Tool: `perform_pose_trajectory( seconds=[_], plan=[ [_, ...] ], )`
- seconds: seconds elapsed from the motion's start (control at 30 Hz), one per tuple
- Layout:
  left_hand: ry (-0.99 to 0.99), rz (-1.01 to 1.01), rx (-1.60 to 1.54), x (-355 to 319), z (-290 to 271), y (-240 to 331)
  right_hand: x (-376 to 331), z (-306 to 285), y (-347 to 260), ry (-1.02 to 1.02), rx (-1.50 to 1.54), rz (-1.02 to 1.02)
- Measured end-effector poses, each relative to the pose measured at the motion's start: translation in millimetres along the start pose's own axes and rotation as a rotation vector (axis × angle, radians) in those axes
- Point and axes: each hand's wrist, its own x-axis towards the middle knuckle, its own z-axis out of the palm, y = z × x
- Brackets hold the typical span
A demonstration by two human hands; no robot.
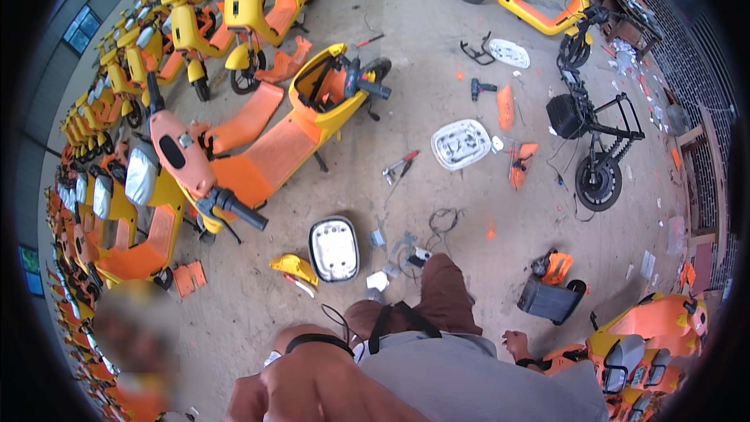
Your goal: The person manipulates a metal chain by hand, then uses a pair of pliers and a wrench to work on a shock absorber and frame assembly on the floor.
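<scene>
My left hand is large and close at the lower edge. Its fingers are partly cut off, so what they hold, if anything, is hidden. A thin black cord loops beside it. My right hand, a dark band at its wrist, hangs at my side with loose, parted fingers and nothing visible in it. A grey plastic cover on the floor is nearest to it. Ahead on the left stands an orange and yellow scooter with its seat off. A cordless drill rests on its open seat compartment.
Upturned seats, a yellow panel, pliers and another drill lie on the floor. Rows of scooters line the left. A stripped black frame with a wheel stands right; more scooters are lower right.
</scene>
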Motion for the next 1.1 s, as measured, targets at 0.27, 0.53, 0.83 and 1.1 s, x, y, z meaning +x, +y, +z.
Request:
perform_pose_trajectory(
  seconds=[0.27,0.53,0.83,1.1],
  plan=[
    [-0.251,-0.119,-0.264,131.3,-100.6,-78.7,112.1,-50.6,-63.3,-0.03,-0.051,-0.267],
    [-0.398,-0.051,-0.065,272.6,-185.7,-136.7,245.7,-219.2,-138.7,0.081,0.39,-0.184],
    [-0.161,0.248,0.184,312.9,-262.4,-116.4,283.4,-239.7,-233.7,0.014,0.25,0.033],
    [0.116,0.46,0.528,333.0,-418.2,17.0,290.5,-216.7,-396.9,-0.162,0.276,-0.016]
  ],
)
